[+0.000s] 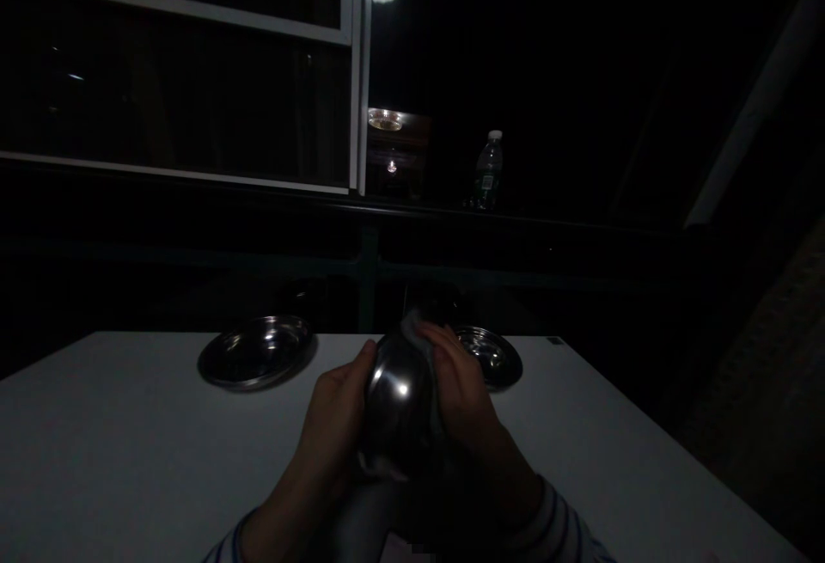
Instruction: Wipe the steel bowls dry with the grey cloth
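A shiny metal bowl (400, 391) is held up over the table's near part, its rounded side toward me. My left hand (339, 413) grips the bowl's left side, thumb up along the edge. My right hand (461, 387) is closed on a pale cloth (412, 327) and presses it against the bowl's right side. Part of the cloth is hidden behind the fingers and bowl, and the area below is very dark.
On the white table (161, 460) a steel plate (258, 352) lies to the left, and another steel plate (493, 357) lies behind my right hand. A plastic bottle (490, 169) stands on the ledge beyond, beside a white window frame (357, 73).
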Demonstrator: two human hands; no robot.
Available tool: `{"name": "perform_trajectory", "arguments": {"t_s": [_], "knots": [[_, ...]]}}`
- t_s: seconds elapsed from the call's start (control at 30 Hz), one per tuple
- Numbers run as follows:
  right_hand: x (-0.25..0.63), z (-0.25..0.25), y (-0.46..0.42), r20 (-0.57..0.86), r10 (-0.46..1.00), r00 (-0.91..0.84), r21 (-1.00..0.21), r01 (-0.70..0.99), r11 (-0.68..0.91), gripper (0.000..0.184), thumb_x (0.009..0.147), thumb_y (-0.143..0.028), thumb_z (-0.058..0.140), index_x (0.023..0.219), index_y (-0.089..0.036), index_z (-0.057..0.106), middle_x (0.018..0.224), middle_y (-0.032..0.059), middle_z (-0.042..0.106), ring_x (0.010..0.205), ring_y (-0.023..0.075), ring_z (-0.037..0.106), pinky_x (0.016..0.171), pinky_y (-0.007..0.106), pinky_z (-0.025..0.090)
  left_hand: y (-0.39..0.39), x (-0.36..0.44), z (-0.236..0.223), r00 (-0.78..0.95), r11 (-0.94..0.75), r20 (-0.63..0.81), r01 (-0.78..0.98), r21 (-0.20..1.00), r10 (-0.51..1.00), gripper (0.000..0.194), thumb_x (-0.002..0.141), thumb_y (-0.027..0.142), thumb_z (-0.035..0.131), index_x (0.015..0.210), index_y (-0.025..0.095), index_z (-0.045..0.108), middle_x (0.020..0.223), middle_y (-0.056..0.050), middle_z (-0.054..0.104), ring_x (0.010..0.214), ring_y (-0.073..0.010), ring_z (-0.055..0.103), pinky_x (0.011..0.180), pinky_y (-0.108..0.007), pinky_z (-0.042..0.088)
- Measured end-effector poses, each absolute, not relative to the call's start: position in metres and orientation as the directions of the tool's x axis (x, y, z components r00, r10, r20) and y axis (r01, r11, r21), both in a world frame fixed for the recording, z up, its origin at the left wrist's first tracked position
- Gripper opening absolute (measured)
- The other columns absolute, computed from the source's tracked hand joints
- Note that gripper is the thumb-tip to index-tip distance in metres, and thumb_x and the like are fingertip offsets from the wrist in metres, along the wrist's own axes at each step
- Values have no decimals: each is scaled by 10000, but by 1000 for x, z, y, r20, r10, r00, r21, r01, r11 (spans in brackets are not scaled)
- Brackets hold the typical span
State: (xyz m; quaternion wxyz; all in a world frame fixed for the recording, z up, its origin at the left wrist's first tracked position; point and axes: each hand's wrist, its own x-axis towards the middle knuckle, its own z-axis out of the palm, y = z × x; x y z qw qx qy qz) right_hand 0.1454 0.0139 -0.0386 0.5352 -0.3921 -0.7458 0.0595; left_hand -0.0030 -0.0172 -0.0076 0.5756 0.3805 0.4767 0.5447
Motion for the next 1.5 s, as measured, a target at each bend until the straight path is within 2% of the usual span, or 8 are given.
{"name": "perform_trajectory", "arguments": {"t_s": [0.2, 0.4, 0.57, 0.8, 1.0, 1.17, 1.23, 1.5], "knots": [[150, -38, 18, 620, 779, 88, -763, 300, 573, 378, 909, -351, 319, 1122, -188, 585, 1171, 56, 596, 1116, 183, 522, 977, 381, 392, -12, -9, -7, -83, 122, -180, -468, 875, 980, 279, 685, 411, 642, 758, 142, 670, 584, -17, 648, 515, -151, 591, 476, -240, 441], [149, -33, 17, 575, 807, 136, -817, 144, 558, 387, 902, -388, 354, 1145, -185, 576, 1189, 47, 593, 1145, 191, 509, 970, 364, 403, -14, -14, 5, -143, 74, -211, -638, 767, 967, 169, 763, 300, 586, 763, 148, 660, 589, -18, 658, 536, -154, 627, 503, -241, 491], [142, -38, 15, 602, 778, 182, -797, 71, 600, 397, 913, -388, 342, 1214, -194, 512, 1253, 55, 544, 1180, 187, 479, 982, 371, 399, -11, -19, 13, -108, 29, -178, -777, 629, 978, 212, 835, 245, 472, 808, 141, 654, 611, -20, 674, 549, -143, 638, 575, -249, 527], [120, -61, 6, 738, 641, 210, -675, 220, 704, 445, 936, -316, 253, 1364, -212, 323, 1401, 56, 366, 1298, 202, 323, 1067, 439, 297, -5, -26, 10, 17, 135, -232, -852, 506, 973, 276, 837, 293, 440, 912, 118, 639, 701, -76, 702, 780, -228, 673, 743, -347, 527], [123, -64, 5, 911, 411, -21, -341, 521, 782, 502, 930, -293, 234, 1424, -266, 145, 1493, 0, 126, 1362, 231, 138, 1100, 499, 173, -2, -25, 12, 20, 105, -186, -882, 459, 982, 236, 821, 189, 440, 969, 151, 620, 771, -61, 719, 874, -226, 658, 801, -337, 505], [144, -46, 9, 809, 588, -2, -524, 451, 722, 461, 943, -270, 213, 1405, -277, 211, 1455, 4, 263, 1339, 184, 229, 1100, 441, 225, -1, -20, 6, 110, 193, -203, -872, 449, 973, 233, 809, 184, 463, 979, 150, 620, 789, -64, 719, 904, -231, 650, 830, -337, 491], [144, -44, 8, 815, 579, -6, -509, 471, 721, 473, 939, -270, 208, 1411, -255, 193, 1459, 21, 252, 1339, 190, 226, 1095, 440, 240, -1, -20, 5, 118, 199, -200, -869, 453, 973, 229, 807, 194, 469, 975, 159, 621, 811, -63, 720, 920, -235, 644, 843, -343, 484], [114, -53, -6, 938, 275, -209, -46, 712, 701, 626, 874, -165, 273, 1436, -175, -3, 1501, 66, 18, 1366, 283, 70, 1064, 551, 237, -7, -25, 15, 42, 137, -199, -857, 496, 979, 206, 827, 201, 438, 898, 175, 629, 780, -38, 717, 860, -212, 658, 776, -320, 508]]}}
